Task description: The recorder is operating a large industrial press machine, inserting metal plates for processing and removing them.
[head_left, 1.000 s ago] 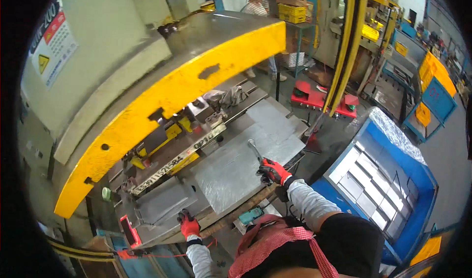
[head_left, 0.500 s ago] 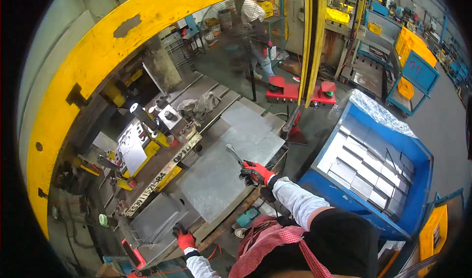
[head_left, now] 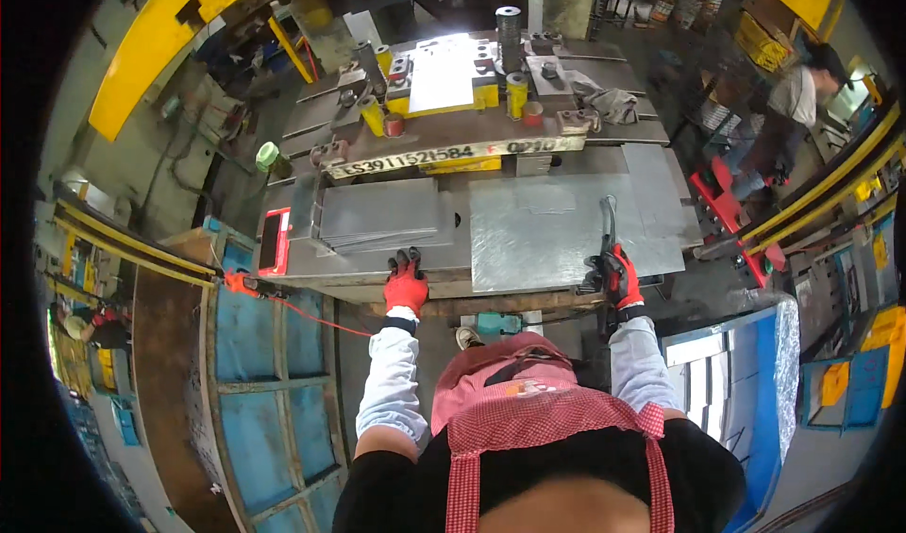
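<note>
My left hand [head_left: 406, 283], in a red glove with dark fingertips, rests at the front edge of the metal table. Its fingers stretch forward and apart, beside a stack of thin grey metal sheets [head_left: 377, 214]. My right hand [head_left: 620, 276], gloved the same way, is closed round a grey hand tool [head_left: 609, 220] with a long shank and rounded far end; its exact kind is unclear. The tool lies over the right part of a large shiny metal sheet [head_left: 528, 245], with another sheet [head_left: 656, 179] behind it. A bright plate [head_left: 442, 75] sits in the press die.
Ahead stands the die base [head_left: 453, 146] with posts and yellow blocks, and a grey rag [head_left: 613, 107] on its right. A blue bin [head_left: 755, 391] of metal pieces is at lower right. A blue-panelled rack [head_left: 250, 382] stands left. Another person [head_left: 797, 104] is at far right.
My view has swung right, bringing the press squarely ahead. The tool is still in my right hand, now nearer the large sheet's right side. My left hand remains by the stack's front edge.
</note>
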A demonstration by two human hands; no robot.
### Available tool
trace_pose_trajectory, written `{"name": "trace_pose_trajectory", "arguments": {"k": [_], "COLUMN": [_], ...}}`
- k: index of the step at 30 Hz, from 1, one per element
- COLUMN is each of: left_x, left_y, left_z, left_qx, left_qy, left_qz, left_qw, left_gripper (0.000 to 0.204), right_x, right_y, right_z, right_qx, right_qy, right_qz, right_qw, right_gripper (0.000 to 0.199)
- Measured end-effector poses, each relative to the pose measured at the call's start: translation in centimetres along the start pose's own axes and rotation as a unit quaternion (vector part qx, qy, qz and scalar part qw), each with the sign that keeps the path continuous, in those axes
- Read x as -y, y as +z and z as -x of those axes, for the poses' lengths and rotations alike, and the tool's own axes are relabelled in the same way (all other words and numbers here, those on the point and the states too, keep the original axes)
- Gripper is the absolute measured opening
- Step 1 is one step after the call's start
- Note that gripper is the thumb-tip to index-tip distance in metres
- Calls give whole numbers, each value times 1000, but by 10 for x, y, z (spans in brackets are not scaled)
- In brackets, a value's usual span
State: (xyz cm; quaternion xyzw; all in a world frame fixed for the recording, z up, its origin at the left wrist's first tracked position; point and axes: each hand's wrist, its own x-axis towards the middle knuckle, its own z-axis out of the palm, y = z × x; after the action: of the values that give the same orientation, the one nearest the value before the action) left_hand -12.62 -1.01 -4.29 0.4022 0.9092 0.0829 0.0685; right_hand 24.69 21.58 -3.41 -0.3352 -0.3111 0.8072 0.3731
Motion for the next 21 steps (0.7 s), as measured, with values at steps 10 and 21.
{"name": "trace_pose_trajectory", "arguments": {"k": [10,21], "left_x": [-11,-12], "left_y": [-6,-16], "left_z": [-2,-1], "left_qx": [22,-18], "left_qy": [7,43], "left_qz": [11,35], "left_qw": [1000,998], "left_gripper": [54,49], "right_x": [80,108], "right_y": [142,340], "right_z": [-31,-239], "right_qx": [137,219], "right_qy": [-91,-57], "right_qz": [188,265], "right_qw": [968,937], "right_gripper": [46,26]}}
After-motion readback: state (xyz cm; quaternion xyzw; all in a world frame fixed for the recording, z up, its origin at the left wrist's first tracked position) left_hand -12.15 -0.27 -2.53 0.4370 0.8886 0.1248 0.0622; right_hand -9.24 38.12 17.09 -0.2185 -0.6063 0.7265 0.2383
